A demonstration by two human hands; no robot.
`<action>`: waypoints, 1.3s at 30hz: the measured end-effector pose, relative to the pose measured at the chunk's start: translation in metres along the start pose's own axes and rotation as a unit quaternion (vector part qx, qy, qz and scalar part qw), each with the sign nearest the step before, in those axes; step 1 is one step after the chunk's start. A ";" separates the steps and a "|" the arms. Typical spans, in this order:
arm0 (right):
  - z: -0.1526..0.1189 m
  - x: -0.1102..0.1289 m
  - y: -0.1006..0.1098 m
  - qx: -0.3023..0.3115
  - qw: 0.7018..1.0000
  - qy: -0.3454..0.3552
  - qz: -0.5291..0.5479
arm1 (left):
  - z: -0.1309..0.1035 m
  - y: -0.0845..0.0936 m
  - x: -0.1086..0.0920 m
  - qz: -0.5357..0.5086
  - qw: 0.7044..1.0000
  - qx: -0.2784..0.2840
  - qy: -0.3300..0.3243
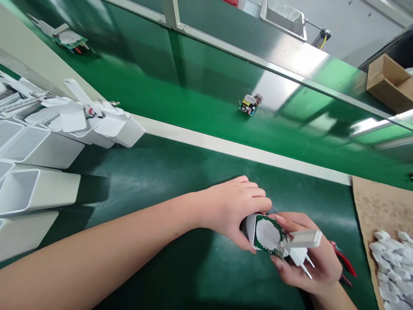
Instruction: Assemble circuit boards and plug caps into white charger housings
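My left hand (238, 211) is wrapped round a white plastic housing (249, 232), its open end turned to the right. A green circuit board (260, 224) with a white pad (268, 234) on it sits at that open end, partly inside as far as I can see. My right hand (309, 249) grips the board's edges between thumb and fingers. From the board's right end hangs a white plug piece (298, 255) with two metal pins, beside a white flat cover part (303, 239). Thin wires show between board and plug.
White housings (58, 150) are stacked at the left, some holding plug parts. Circuit boards (251, 104) lie on the green belt (180, 94) behind a pale rail (226, 146). Red-handled pliers (345, 260) lie right of my right hand, near cardboard (364, 206) with white lumps (393, 262).
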State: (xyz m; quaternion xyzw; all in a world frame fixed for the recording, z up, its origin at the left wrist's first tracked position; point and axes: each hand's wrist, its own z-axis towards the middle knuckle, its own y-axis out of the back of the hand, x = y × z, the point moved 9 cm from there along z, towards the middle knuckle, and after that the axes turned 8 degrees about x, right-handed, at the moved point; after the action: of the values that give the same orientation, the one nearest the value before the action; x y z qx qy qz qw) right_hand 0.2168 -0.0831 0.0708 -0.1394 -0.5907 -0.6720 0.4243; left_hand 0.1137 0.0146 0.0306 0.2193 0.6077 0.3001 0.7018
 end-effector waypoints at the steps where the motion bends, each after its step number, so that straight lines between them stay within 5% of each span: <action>1: 0.000 0.000 0.000 -0.002 1.000 -0.001 -0.001 | 0.000 0.000 0.000 0.000 1.000 0.000 -0.001; 39: 0.000 0.003 -0.002 -0.003 1.000 0.013 -0.009 | 0.000 -0.002 0.001 -0.006 1.000 0.006 0.003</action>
State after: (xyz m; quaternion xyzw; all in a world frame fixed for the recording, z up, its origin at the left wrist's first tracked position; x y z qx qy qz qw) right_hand 0.2136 -0.0844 0.0719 -0.1262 -0.5844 -0.6791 0.4259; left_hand 0.1139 0.0143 0.0286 0.2191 0.6134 0.2927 0.7001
